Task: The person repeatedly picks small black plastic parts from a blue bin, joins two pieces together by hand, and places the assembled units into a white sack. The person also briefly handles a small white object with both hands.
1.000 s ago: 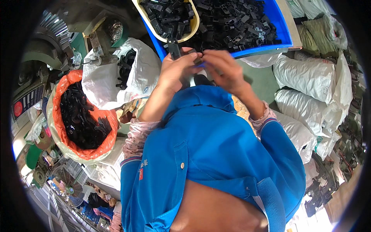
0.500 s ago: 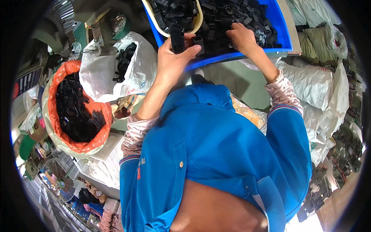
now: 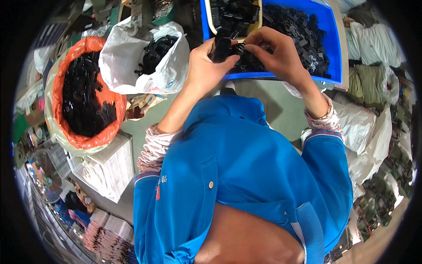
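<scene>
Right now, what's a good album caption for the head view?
Left hand holding a black part, right hand beside it, near a blue tray.

Black part (image 3: pixel 222 49), blue tray (image 3: pixel 335 53), cream tub (image 3: pixel 209 20) — orange sack lining (image 3: pixel 92 141), white sack (image 3: pixel 121 57) — blue shirt (image 3: pixel 259 158), patterned pale-pink cuffs (image 3: pixel 151 147)

My left hand (image 3: pixel 204 65) and right hand (image 3: pixel 281 52) come close together over the near side of a blue tray (image 3: pixel 339 59).
My left fingers hold a dark part (image 3: pixel 222 49); my right fingertips pinch a small piece (image 3: pixel 240 46) beside it, too tiny to make out. A cream tub (image 3: pixel 209 20) and loose black parts (image 3: pixel 307 37) fill the tray; a white sack (image 3: pixel 118 61) and an orange-lined sack (image 3: pixel 59 94) stand to my left.
</scene>
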`<state>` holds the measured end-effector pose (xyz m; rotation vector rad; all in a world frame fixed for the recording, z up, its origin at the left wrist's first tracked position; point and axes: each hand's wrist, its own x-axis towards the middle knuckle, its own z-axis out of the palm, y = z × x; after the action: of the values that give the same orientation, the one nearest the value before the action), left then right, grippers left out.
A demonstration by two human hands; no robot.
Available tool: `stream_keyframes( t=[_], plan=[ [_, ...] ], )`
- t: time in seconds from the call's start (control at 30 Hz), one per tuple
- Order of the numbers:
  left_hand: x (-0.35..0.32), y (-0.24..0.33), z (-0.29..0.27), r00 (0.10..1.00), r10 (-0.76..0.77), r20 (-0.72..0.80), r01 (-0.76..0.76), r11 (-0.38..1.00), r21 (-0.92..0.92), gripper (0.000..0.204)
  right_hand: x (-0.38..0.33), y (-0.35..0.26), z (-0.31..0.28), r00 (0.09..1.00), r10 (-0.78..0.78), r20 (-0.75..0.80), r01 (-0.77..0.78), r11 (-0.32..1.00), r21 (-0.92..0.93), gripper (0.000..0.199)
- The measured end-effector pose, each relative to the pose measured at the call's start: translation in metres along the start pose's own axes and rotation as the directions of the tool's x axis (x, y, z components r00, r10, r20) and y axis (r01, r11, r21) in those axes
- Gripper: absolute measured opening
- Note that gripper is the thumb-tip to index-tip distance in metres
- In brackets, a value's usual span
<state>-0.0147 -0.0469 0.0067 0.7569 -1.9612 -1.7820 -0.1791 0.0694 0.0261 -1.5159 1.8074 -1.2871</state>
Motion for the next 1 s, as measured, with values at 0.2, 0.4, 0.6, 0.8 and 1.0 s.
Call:
stream_keyframes(
  t=[0.2, 0.4, 0.6, 0.8, 1.0],
  plan=[
    [-0.012, -0.003, -0.020, 0.982, 0.030, -0.186, -0.027, 0.999, 0.016, 0.031, 0.030, -0.005, 0.028, 0.853, -0.505, 0.130, 0.512, 0.763, -0.394, 0.021],
    [-0.023, -0.017, -0.041, 0.935, 0.134, -0.329, -0.142, 0.990, 0.000, 0.032, 0.057, -0.010, 0.054, 0.931, -0.273, 0.240, 0.297, 0.953, -0.066, 0.009],
    [-0.030, -0.021, -0.056, 0.869, 0.024, -0.494, -0.183, 0.944, -0.275, 0.020, 0.072, 0.005, 0.077, 0.974, -0.014, 0.226, -0.092, 0.887, 0.452, 0.037],
    [-0.031, -0.041, -0.077, 0.834, 0.164, -0.526, -0.216, 0.976, -0.038, 0.015, 0.049, 0.006, 0.114, 0.897, 0.279, 0.343, -0.440, 0.488, 0.753, 0.029],
    [-0.026, -0.040, -0.096, 0.836, 0.354, -0.420, -0.250, 0.926, 0.283, 0.010, 0.056, 0.013, 0.109, 0.920, 0.254, 0.298, -0.391, 0.572, 0.721, 0.026]
  ],
)
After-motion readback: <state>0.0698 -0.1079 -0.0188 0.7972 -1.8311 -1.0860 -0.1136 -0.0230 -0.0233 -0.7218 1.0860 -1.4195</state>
